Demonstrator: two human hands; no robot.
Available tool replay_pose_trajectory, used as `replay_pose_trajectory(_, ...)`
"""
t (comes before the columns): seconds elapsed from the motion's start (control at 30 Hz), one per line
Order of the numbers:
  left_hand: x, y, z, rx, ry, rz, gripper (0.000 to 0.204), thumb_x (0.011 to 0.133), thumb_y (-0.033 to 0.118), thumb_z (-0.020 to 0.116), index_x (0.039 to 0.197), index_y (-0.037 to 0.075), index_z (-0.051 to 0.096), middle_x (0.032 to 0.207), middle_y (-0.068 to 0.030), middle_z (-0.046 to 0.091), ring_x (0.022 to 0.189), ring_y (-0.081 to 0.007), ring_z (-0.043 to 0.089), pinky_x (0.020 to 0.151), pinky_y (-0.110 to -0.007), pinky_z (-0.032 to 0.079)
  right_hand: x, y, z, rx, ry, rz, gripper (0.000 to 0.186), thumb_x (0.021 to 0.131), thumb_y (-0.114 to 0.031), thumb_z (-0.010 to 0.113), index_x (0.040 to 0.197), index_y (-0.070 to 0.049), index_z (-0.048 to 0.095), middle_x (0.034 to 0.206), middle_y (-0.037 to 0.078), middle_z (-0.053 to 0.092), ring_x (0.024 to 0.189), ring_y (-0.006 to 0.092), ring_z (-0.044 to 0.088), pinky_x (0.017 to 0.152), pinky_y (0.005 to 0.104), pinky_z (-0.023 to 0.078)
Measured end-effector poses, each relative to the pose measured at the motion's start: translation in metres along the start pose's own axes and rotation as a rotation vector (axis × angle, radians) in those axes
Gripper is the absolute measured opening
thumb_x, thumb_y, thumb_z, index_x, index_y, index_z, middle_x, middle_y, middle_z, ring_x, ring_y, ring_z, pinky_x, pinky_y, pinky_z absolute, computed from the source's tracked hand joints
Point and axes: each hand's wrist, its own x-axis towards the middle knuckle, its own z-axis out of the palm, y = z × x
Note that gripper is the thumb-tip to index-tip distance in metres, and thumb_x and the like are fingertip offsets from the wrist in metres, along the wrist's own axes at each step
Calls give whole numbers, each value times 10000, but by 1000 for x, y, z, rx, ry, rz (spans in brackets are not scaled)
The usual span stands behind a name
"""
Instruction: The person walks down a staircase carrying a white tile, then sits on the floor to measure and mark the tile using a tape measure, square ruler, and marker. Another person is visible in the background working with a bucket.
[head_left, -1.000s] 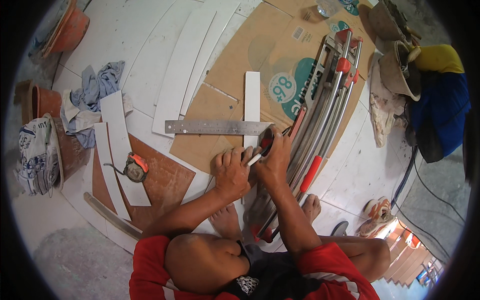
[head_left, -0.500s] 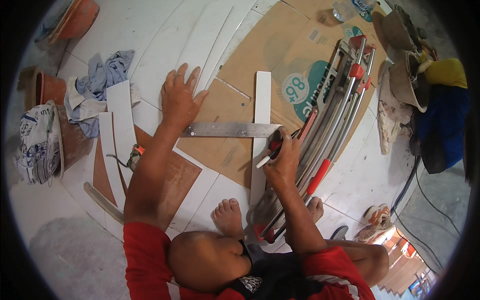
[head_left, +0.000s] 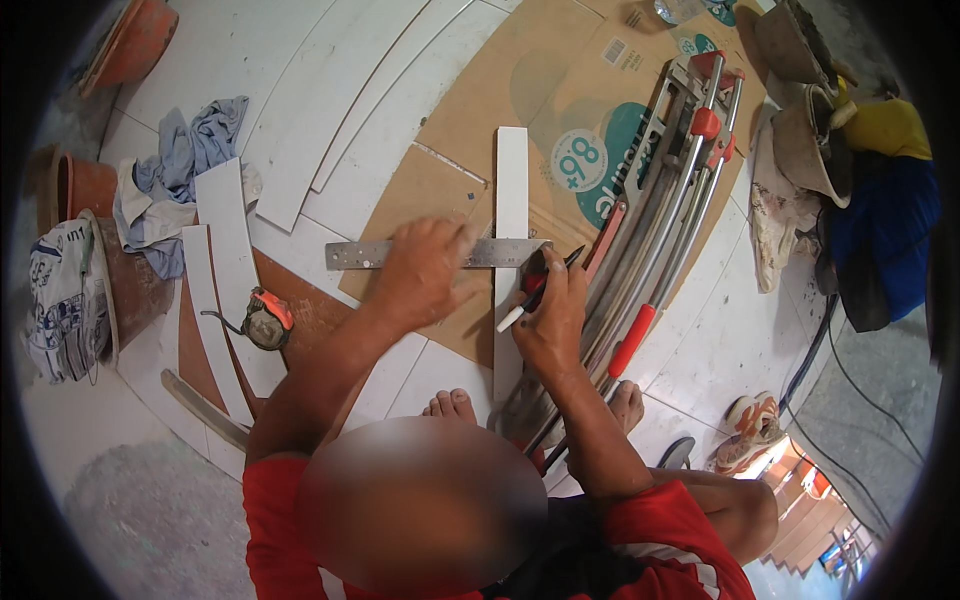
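Observation:
A steel ruler (head_left: 360, 255) lies crosswise over a narrow white tile strip (head_left: 512, 165) on the cardboard. Above the ruler's middle is my left hand (head_left: 420, 272), slightly blurred, with thumb and fingers apart; whether it touches the metal I cannot tell. My right hand (head_left: 552, 325), at the ruler's right end, is closed around a marker pen (head_left: 512, 317) with a white end and a dark tip. A black and red piece (head_left: 535, 282) shows beside these fingers, partly hidden by them. Close on the right stands a manual tile cutter (head_left: 665, 215) with steel rails and a red handle.
Cardboard (head_left: 450, 150) covers the tiled floor under the strip. To the left lie a tape measure (head_left: 268, 318), cut tile strips (head_left: 225, 210), a grey cloth (head_left: 215, 140) and buckets (head_left: 135, 45). Dirty buckets (head_left: 812, 150), cables (head_left: 835, 360) and shoes (head_left: 752, 430) are at the right.
My left hand has come down and right, from beyond the ruler to over its middle. The ruler's left end and the tape measure now show fully. My right hand still grips the marker.

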Motion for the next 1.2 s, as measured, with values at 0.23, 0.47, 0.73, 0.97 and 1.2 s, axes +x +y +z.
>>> replay_pose_trajectory(0.23, -4, -3, 28, 27, 145, 128, 499, 855, 147, 713, 1327, 22, 610, 1182, -128, 609, 1107, -336, 541, 963, -477, 419, 4, 1, 0, 53, 5, 4, 761, 667, 78, 717, 1389, 2, 487, 1080, 230, 500, 1023, 448, 516, 877, 485, 454)
replay_pose_trajectory(0.47, 4, -12, 24, -27, 161, 142, 439, 852, 128, 708, 1275, 27, 648, 1163, -132, 618, 1091, -347, 552, 958, -467, 427, 5, 1, 10, 18, -9, 11, 804, 654, 63, 748, 1405, -9, 469, 1090, 227, 507, 1024, 454, 525, 884, 486, 458)
replay_pose_trajectory(0.73, -21, -20, 19, -16, 194, 69, 433, 843, 122, 716, 1263, 36, 656, 1157, -123, 623, 1070, -347, 554, 940, -463, 437, 7, -15, 17, 19, -110, 31, 814, 641, 63, 751, 1402, -13, 473, 1113, 234, 517, 1053, 448, 520, 895, 494, 453)
replay_pose_trajectory(0.97, -10, -18, 17, -9, 147, 77, 394, 861, 105, 669, 1246, 21, 665, 1187, -111, 617, 1119, -321, 531, 984, -470, 423, 4, -10, 19, 35, -34, -39, 770, 639, 53, 743, 1363, 7, 487, 1061, 228, 520, 1002, 437, 529, 862, 496, 447)
replay_pose_trajectory(1.2, -38, -26, 20, -26, 211, 23, 436, 836, 90, 707, 1259, -3, 661, 1142, -134, 618, 1063, -348, 538, 926, -437, 470, 5, -24, 23, 64, -75, -13, 733, 656, 80, 704, 1357, -25, 521, 1065, 209, 543, 1009, 429, 551, 876, 482, 468)
